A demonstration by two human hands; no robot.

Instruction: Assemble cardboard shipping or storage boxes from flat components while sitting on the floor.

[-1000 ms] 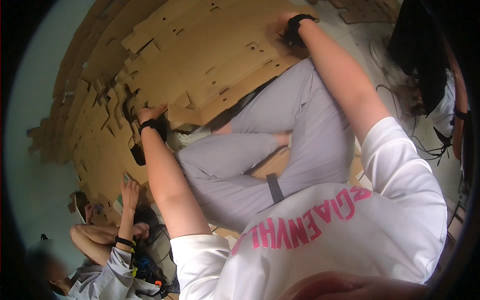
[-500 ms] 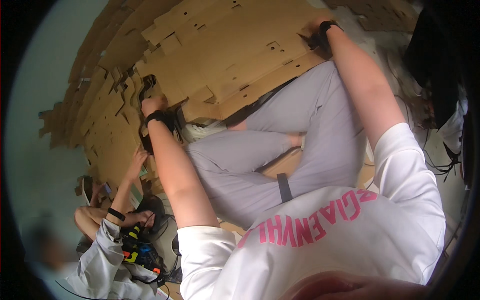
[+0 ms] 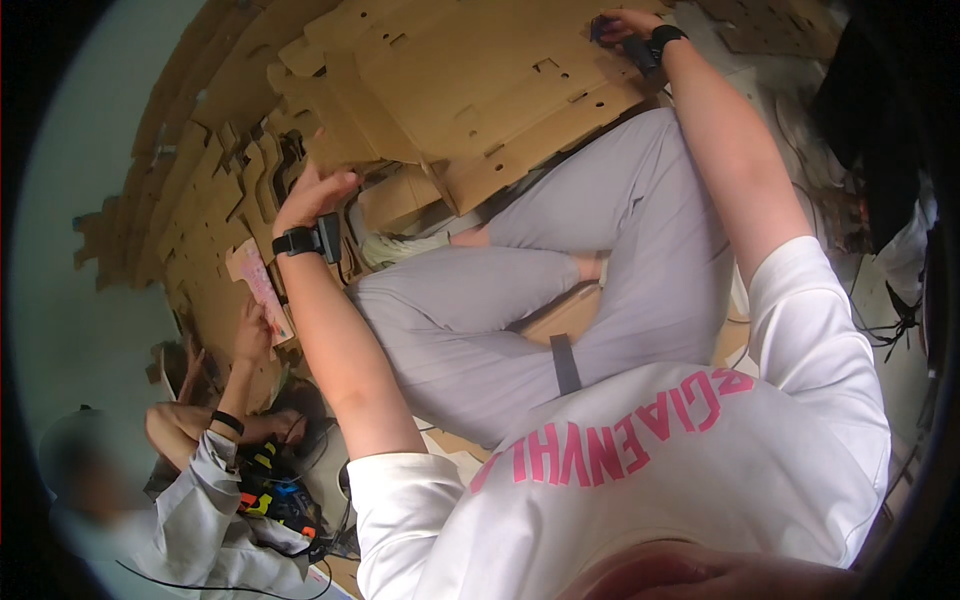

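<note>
Brown flat die-cut cardboard sheet (image 3: 470, 90) with slots, lying across the lap, gripped at both edges

Flat brown die-cut cardboard box blanks (image 3: 480, 80) lie stacked between both hands' fingers, while a pink-and-white printed paper sheet (image 3: 262, 290) lies just below the left fingers (image 3: 335, 183).

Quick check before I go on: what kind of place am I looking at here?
Probably a packaging or box-assembly work floor. Die-cut cardboard sheets lie stacked and fanned out across the floor, the seated person grips one with the left hand and right hand, and a co-worker sits alongside.
</note>
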